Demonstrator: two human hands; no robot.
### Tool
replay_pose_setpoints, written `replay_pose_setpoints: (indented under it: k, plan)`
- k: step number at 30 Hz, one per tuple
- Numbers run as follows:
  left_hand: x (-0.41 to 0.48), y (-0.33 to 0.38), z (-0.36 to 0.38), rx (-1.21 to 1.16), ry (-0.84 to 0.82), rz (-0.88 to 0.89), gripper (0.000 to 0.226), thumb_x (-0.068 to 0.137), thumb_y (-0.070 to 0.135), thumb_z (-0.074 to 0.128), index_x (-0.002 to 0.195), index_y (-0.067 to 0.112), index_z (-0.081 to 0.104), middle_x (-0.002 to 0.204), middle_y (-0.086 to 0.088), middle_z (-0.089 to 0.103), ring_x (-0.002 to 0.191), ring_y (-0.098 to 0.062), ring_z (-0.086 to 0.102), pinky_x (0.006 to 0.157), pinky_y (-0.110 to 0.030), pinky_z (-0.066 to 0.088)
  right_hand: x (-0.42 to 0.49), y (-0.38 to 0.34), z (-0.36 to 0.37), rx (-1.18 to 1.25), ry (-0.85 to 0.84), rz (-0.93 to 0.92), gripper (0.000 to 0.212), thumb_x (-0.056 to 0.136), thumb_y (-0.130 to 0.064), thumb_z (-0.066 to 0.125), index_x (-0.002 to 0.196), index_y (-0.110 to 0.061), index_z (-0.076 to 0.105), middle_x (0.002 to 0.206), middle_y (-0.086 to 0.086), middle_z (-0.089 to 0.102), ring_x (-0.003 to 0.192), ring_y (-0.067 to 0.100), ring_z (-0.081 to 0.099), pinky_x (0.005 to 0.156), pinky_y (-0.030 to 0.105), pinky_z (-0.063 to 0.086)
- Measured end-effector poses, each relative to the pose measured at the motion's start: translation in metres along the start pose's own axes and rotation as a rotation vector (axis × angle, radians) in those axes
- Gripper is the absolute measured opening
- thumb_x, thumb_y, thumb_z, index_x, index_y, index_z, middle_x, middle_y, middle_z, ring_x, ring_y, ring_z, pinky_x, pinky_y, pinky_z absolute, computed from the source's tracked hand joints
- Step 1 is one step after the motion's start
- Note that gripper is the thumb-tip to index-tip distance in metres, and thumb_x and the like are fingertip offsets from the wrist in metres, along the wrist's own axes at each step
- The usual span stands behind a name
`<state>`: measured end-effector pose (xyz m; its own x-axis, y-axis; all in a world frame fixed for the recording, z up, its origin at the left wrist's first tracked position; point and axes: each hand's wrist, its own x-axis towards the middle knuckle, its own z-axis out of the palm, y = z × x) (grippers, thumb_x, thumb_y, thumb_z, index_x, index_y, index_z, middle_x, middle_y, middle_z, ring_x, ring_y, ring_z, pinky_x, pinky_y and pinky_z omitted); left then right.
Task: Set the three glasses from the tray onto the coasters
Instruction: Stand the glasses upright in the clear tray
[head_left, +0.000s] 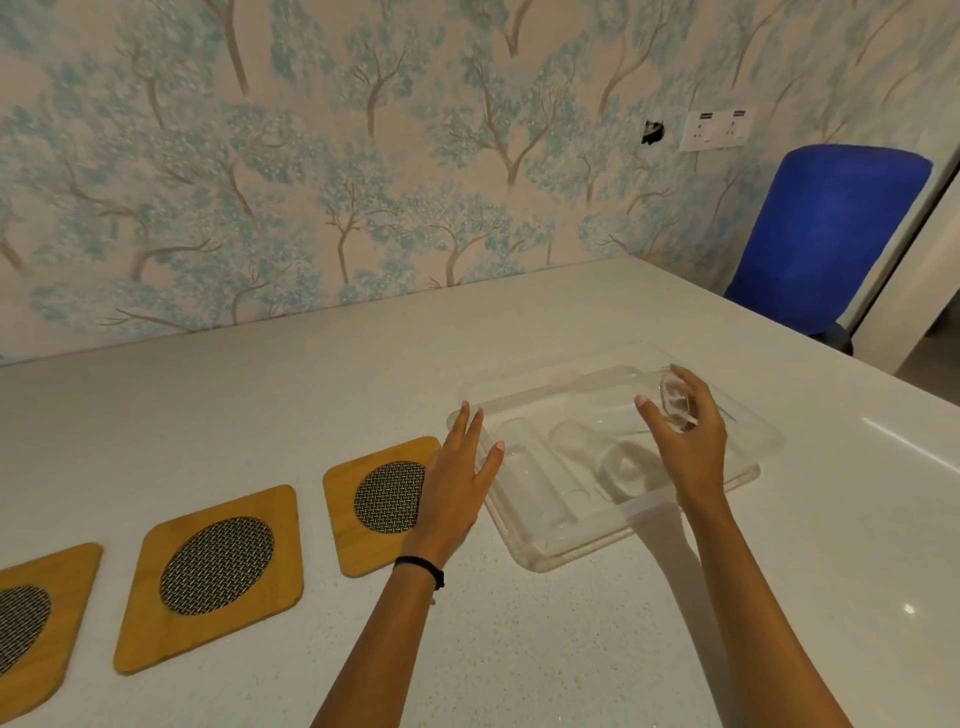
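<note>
The right hand (685, 441) grips one clear glass (675, 402) above the transparent tray (540, 551) near the worktop's right edge; two glasses lie inside. The left hand (452, 483) is spread, empty. Glass looks fragile, slippery: grip mid-body.

A room in a home. Wallpaper (311, 156) printed with pale blue trees fills the upper frame behind a white speckled surface (519, 623). At upper right, a double wall socket (717, 130) sits above a blue chair back (831, 234).
</note>
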<state>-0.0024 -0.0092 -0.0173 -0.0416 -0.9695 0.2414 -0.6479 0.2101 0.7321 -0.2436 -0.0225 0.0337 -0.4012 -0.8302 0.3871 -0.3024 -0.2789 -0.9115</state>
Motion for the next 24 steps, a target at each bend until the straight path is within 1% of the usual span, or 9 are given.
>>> replay_pose_setpoints:
  k: [2,5,7,10,13,17,19,22,24]
  plan:
    - [-0.0005,0.0003,-0.0002,-0.007,-0.003,-0.002,0.059,0.096,0.047,0.034,0.148,0.029,0.012,0.159,0.008,0.003,0.145,-0.009,0.010,0.120,-0.044,0.017,-0.0009,0.0016,-0.0008,0.004,0.017,-0.027,0.052,0.079,-0.022,0.071,0.127,-0.019,0.051,0.125,-0.005,0.054,0.107,0.013,0.052,0.087,0.022,0.042]
    - [-0.0005,0.0004,-0.0007,-0.009,-0.007,-0.005,0.060,0.095,0.048,0.033,0.147,0.029,0.011,0.159,0.008,0.003,0.145,-0.010,0.010,0.119,-0.046,0.019,-0.0026,0.0041,-0.0007,0.015,0.042,-0.044,0.050,0.078,-0.023,0.072,0.124,-0.018,0.053,0.127,0.001,0.057,0.108,0.013,0.052,0.086,0.014,0.039]
    - [-0.0009,0.0002,-0.0009,-0.017,-0.008,-0.007,0.060,0.095,0.049,0.033,0.147,0.030,0.011,0.159,0.009,0.003,0.145,-0.011,0.011,0.119,-0.047,0.020,-0.0034,0.0054,-0.0007,0.033,0.056,-0.056,0.048,0.077,-0.024,0.072,0.122,-0.017,0.055,0.127,0.002,0.058,0.109,0.013,0.053,0.086,0.013,0.039]
    - [-0.0013,-0.0002,-0.0007,-0.030,-0.011,-0.010,0.061,0.094,0.051,0.032,0.147,0.031,0.010,0.159,0.009,0.003,0.145,-0.011,0.012,0.118,-0.048,0.021,-0.0044,0.0060,-0.0015,0.041,0.066,-0.065,0.048,0.077,-0.024,0.072,0.122,-0.017,0.056,0.126,0.000,0.058,0.109,0.013,0.053,0.088,0.017,0.040]
    - [-0.0015,0.0002,-0.0006,-0.024,-0.009,-0.011,0.060,0.094,0.050,0.032,0.147,0.031,0.011,0.159,0.009,0.002,0.145,-0.011,0.011,0.118,-0.048,0.021,-0.0056,0.0057,-0.0015,0.029,0.054,-0.109,0.044,0.076,-0.023,0.073,0.118,-0.020,0.058,0.122,0.000,0.059,0.106,0.012,0.052,0.086,0.015,0.039]
    - [-0.0013,0.0006,-0.0007,-0.015,-0.010,-0.010,0.060,0.095,0.048,0.033,0.147,0.030,0.011,0.159,0.009,0.002,0.145,-0.010,0.010,0.119,-0.046,0.019,-0.0060,0.0051,-0.0010,0.009,0.033,-0.170,0.039,0.076,-0.023,0.074,0.112,-0.026,0.059,0.118,-0.006,0.059,0.109,0.017,0.053,0.084,0.015,0.039]
    - [-0.0015,0.0006,-0.0008,-0.016,-0.008,-0.009,0.060,0.095,0.048,0.033,0.147,0.030,0.011,0.159,0.009,0.002,0.145,-0.010,0.010,0.119,-0.046,0.019,-0.0067,0.0051,-0.0008,0.000,0.029,-0.193,0.038,0.075,-0.026,0.073,0.109,-0.030,0.058,0.118,-0.006,0.060,0.110,0.020,0.053,0.084,0.018,0.040]
    - [-0.0018,0.0002,-0.0008,-0.015,-0.008,-0.012,0.060,0.095,0.048,0.033,0.147,0.030,0.011,0.159,0.009,0.002,0.145,-0.010,0.010,0.119,-0.047,0.019,-0.0075,0.0061,-0.0005,-0.007,0.016,-0.207,0.037,0.073,-0.028,0.073,0.107,-0.031,0.058,0.118,-0.005,0.060,0.111,0.022,0.053,0.085,0.024,0.042]
    - [-0.0023,0.0003,-0.0006,-0.022,-0.007,-0.012,0.060,0.095,0.049,0.033,0.147,0.031,0.011,0.159,0.009,0.002,0.145,-0.010,0.010,0.119,-0.047,0.019,-0.0078,0.0060,0.0000,-0.020,0.013,-0.206,0.037,0.073,-0.028,0.073,0.106,-0.031,0.058,0.118,-0.005,0.060,0.111,0.021,0.053,0.085,0.024,0.042]
